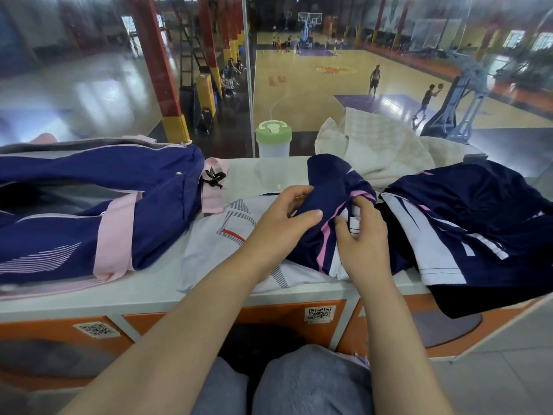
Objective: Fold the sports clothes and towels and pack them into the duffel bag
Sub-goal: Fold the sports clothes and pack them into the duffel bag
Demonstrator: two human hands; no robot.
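Garment: bunched navy sports garment with pink and white stripes (332,205), centre of frame, atop a flat white shirt (227,235).
Left hand (281,217): pinching the navy cloth, thumb over it.
Right hand (362,235): fingers curled into its striped edge.
Advice: likely best to find the hem, shake flat, then fold.
Bag: open navy-and-pink fabric duffel bag (155,199), left of frame.
Waiting: cream towel (383,145) upper right.

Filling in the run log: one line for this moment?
stage: folding | left hand, right hand: gripping navy garment | duffel bag: open, left | towel: unfolded
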